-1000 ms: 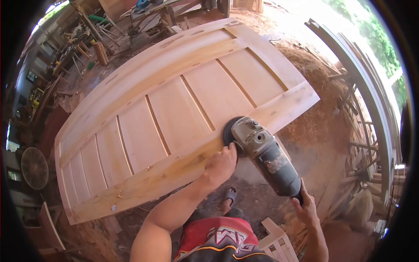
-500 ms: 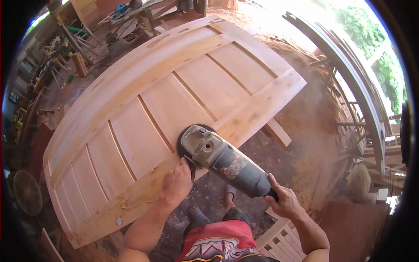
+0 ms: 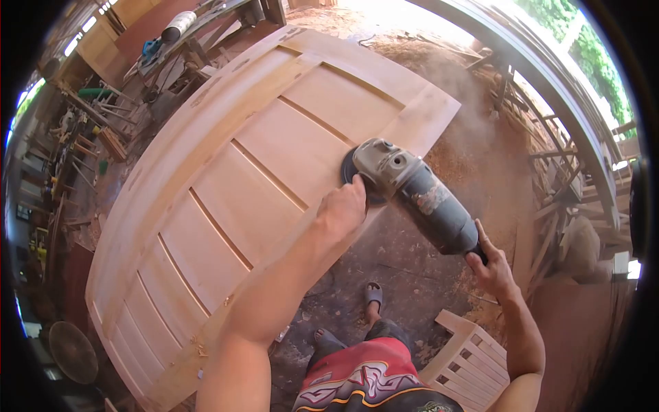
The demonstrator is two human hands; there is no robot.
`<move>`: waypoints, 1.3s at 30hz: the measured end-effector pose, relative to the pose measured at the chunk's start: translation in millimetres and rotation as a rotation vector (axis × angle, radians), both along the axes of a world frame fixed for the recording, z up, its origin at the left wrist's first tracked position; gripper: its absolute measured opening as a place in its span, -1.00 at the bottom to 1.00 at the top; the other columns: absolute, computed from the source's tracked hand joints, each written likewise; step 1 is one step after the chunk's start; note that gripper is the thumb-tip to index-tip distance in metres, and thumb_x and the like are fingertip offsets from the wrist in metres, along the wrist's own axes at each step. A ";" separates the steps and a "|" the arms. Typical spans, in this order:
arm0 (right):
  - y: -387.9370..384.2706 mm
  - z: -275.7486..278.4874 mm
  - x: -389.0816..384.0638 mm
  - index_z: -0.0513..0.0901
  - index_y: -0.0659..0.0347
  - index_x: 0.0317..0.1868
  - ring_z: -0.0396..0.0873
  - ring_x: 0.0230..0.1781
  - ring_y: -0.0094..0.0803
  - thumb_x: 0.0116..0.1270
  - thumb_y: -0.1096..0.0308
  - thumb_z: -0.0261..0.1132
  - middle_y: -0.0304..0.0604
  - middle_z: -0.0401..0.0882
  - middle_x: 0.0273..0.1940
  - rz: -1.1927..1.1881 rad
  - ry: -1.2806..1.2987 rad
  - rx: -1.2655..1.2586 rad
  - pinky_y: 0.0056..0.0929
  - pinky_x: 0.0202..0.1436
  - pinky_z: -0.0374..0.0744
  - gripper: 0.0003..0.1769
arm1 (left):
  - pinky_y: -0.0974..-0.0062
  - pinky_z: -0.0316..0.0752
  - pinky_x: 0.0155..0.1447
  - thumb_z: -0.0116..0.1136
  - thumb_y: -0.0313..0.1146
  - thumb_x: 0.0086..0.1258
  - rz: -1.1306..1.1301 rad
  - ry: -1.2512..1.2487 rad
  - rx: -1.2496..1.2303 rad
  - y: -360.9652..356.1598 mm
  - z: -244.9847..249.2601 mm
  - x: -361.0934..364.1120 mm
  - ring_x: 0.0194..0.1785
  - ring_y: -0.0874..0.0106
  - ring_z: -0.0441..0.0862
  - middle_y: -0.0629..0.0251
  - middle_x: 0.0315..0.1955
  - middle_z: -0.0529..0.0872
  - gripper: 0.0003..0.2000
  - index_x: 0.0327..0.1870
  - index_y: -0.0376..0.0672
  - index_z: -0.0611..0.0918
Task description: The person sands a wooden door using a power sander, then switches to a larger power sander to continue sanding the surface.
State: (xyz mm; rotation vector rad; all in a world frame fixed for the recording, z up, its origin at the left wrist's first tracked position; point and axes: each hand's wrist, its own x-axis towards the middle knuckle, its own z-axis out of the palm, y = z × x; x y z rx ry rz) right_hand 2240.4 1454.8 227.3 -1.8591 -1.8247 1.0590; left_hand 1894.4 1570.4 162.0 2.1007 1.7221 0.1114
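My left hand [image 3: 343,207] is closed round the side handle near the head of a large angle grinder [image 3: 432,196]. At its far end, my right hand [image 3: 491,266] grips the black rear handle. The round disc [image 3: 350,168] under the grinder's head meets the near rail of a wide wooden panel door [image 3: 237,199]; the contact itself is hidden. Raised frame pieces and narrow grooves divide the panel's surface. My left forearm covers part of the near rail.
A slatted wooden piece [image 3: 470,357] stands beside my legs at the lower right. Long boards [image 3: 549,75] and scrap wood [image 3: 576,172] are stacked on the right. A cluttered workbench [image 3: 199,34] stands behind the panel, and a round fan [image 3: 73,351] is at lower left. Dust hangs beyond the grinder.
Both hands have carried the angle grinder up and right along the near rail, toward the panel's right end. My view has shifted, and my left arm reaches farther forward.
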 end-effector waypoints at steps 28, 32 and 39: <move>-104.9 -3.7 -76.3 0.17 0.13 0.66 0.71 -0.01 0.25 0.35 0.28 0.37 0.33 0.70 -0.13 0.167 -0.041 -0.033 -0.19 0.07 0.62 -0.09 | -0.15 0.62 -0.06 0.14 -0.27 0.50 0.159 -0.061 -0.002 -154.1 -4.2 -93.4 -0.23 -0.24 0.73 -0.23 -0.36 0.76 -0.66 0.05 -0.39 0.45; -116.9 -0.9 -85.6 0.17 0.11 0.65 0.71 -0.02 0.23 0.34 0.23 0.39 0.31 0.70 -0.11 0.201 -0.050 -0.065 -0.11 0.06 0.62 -0.07 | -0.16 0.61 -0.05 0.14 -0.27 0.50 0.181 -0.055 -0.006 -176.9 1.3 -104.2 -0.21 -0.25 0.72 -0.27 -0.33 0.75 -0.66 0.06 -0.38 0.46; -145.6 -3.1 -109.4 0.19 0.06 0.65 0.71 -0.12 0.18 0.33 0.08 0.40 0.22 0.71 -0.18 0.340 -0.108 -0.069 -0.02 -0.03 0.63 -0.05 | -0.17 0.59 -0.01 0.18 -0.23 0.48 0.323 -0.011 -0.116 -242.5 7.1 -133.6 -0.15 -0.25 0.71 -0.27 -0.27 0.75 -0.60 0.13 -0.36 0.48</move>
